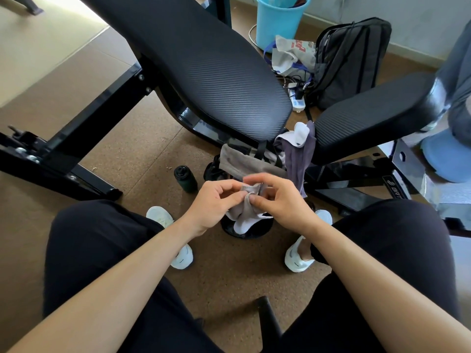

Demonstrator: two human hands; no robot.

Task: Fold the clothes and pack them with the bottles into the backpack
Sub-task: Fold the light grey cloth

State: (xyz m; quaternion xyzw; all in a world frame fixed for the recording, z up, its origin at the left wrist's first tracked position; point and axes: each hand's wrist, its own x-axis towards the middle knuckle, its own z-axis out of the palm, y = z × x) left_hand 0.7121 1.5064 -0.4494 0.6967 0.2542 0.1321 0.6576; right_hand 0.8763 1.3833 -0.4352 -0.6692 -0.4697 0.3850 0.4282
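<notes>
From my remote view, left hand (212,203) and right hand (277,200) meet in front of the knees, both pinched onto one small pale grey-white garment (246,211), a sock by the look of it. Left thumb and forefinger grip its upper edge from the left; right fingers (257,178) curl over the ribbed cuff from the right, thumb pressing beneath. The rest of the cloth hangs down between the two wrists. Directly below the hands I see a dark round opening (248,231) with the garment's loose end dangling into or just over it; I cannot tell which. Just beyond the fingertips lies a heap of clothes (290,154): a beige piece, a purple-grey one, a white sock on top, draped between two black padded benches (216,80). To the left of the left hand, near but apart, a dark green bottle (185,179) stands upright on the brown floor. Well beyond the right hand, a grey-black backpack (349,59) leans by a blue bucket (279,20).
</notes>
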